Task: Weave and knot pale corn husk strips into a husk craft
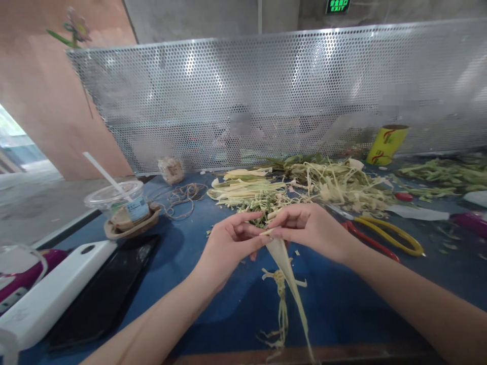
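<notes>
Between the fingertips of my left hand (232,238) and my right hand (304,228) is a pale corn husk strip (284,266), pinched at its top end. Its long tapering tail hangs toward the table's front edge. Below my hands lies a small knotted husk figure (280,284), with short side pieces and frayed strands trailing from it. Just beyond my fingers sits a heap of dried green sprigs (262,203), partly hidden by them. Flat husk strips (243,185) are laid out behind that heap.
To the right lie scissors (388,235) with red and yellow handles, before a husk pile (342,185). A yellow tube (388,145) stands behind. At left are a lidded cup (125,205), twine (184,197), a black phone (106,294) and a white power bank (57,294). A perforated metal screen (247,91) closes the back.
</notes>
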A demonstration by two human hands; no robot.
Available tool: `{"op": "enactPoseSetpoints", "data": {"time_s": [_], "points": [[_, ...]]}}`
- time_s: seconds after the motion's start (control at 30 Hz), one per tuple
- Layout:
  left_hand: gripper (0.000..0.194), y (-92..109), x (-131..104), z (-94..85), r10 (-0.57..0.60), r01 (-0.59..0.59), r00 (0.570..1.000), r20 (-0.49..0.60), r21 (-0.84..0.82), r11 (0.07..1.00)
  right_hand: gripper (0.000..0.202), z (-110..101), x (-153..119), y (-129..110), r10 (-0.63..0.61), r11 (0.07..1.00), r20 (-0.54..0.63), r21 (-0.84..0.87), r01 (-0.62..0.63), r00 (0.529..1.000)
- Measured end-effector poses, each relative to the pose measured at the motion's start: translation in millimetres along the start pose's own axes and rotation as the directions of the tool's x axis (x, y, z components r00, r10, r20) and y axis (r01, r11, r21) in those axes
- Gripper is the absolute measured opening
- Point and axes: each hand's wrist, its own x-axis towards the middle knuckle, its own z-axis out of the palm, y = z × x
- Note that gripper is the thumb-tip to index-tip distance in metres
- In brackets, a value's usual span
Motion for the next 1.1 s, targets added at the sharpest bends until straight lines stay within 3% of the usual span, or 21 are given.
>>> {"op": "enactPoseSetpoints", "data": {"time_s": [0.2,0.63,0.87,1.1], "points": [[0.044,0,1,-1.0,-0.044,0.047,0.998,0.033,-0.095,0.994,0.020,-5,1,3,-0.036,0.999,0.059,0.029,0.034,0.998],[0.037,1,-2,-0.9,0.046,-0.043,0.999,-0.027,0.106,0.993,0.021,-15,2,-1,0.042,0.999,0.130,0.019,-0.045,0.991],[0.030,2,-3,1.5,0.093,-0.083,0.994,-0.049,0.188,0.979,0.019,-4,-1,-6,0.022,0.999,0.044,-0.024,-0.021,0.999],[0.039,0,1,1.1,-0.048,0.048,0.997,0.056,0.007,0.999,0.011,-1,-1,-4,-0.013,0.999,-0.034,-0.036,0.012,0.999]]}}
